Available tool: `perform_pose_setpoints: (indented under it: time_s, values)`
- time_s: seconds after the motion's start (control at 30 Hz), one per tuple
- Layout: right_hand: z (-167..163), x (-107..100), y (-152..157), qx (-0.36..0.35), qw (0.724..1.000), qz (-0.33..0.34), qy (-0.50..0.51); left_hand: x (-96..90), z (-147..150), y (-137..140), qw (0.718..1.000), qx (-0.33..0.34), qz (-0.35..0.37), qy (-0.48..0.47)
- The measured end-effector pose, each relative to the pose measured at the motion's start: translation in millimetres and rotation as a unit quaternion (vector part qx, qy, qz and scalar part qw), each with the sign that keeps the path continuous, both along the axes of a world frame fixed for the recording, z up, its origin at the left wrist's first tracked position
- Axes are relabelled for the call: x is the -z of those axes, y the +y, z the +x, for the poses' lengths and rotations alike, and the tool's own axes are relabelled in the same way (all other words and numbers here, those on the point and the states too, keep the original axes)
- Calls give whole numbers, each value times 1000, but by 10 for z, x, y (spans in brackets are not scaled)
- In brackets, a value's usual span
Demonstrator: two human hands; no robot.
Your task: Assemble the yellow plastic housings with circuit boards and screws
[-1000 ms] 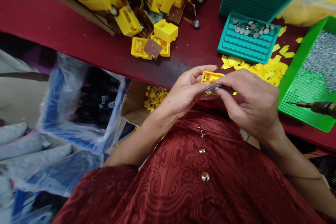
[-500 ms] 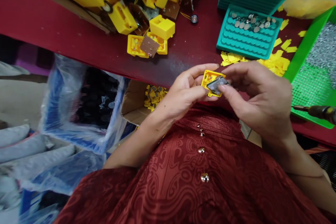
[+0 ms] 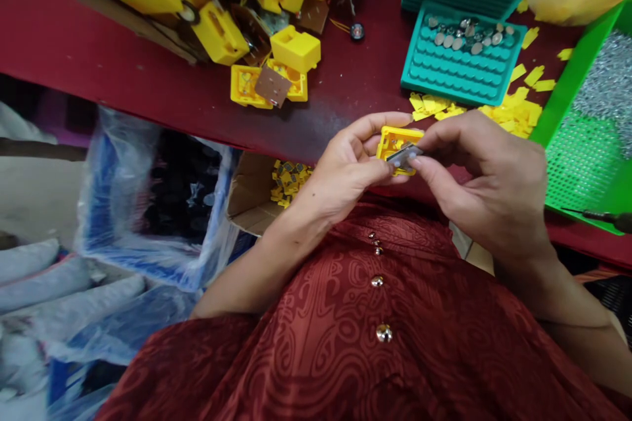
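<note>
The table (image 3: 365, 72) spreads across twelve o'clock of the held work; from there the bin (image 3: 565, 89) stands at three and the tray (image 3: 449, 75) between one and two. The right hand (image 3: 496, 177) lies just past three, thumb and index finger pinching the board by its right end. The left hand (image 3: 348, 168), near nine, grips the case (image 3: 383, 139), its thumb at the near-left corner and index finger curved along the far side. The case sits open between both hands, over the table's near edge. It looks moulded: probably light, stiff and slightly slick, best taken by its outer walls. The board (image 3: 402, 156) tilts across the opening, hiding part of it; it seems thin, rigid and more fragile, so a light hold on opposite edges should spare its faces. Smallest, the parts inside (image 3: 395, 143) are too small to make out, but would likely bend or shift under a stray fingertip.
</note>
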State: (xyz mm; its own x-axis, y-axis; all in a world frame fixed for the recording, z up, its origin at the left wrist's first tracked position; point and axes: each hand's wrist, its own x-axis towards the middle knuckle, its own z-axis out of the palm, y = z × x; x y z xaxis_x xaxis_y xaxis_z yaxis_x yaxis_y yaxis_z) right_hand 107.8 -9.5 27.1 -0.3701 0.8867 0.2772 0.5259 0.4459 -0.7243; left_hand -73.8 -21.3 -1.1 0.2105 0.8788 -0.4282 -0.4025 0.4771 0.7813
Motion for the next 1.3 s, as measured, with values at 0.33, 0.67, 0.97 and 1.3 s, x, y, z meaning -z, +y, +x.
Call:
perform_pose_setpoints:
  time_s: [0.33,0.67,0.97,1.3]
  values:
    - [77,29,97,-77,991,69,-82,-24,67,-68,1000,-1,9,19]
    - [110,105,123,-42,994,100,-31,8,78,-72,999,6,-25,-21]
    - [211,139,89,-32,995,95,-24,61,147,-63,996,11,-44,-73]
    - [299,334,196,-47,995,84,1,81,191,-45,998,13,-45,-45]
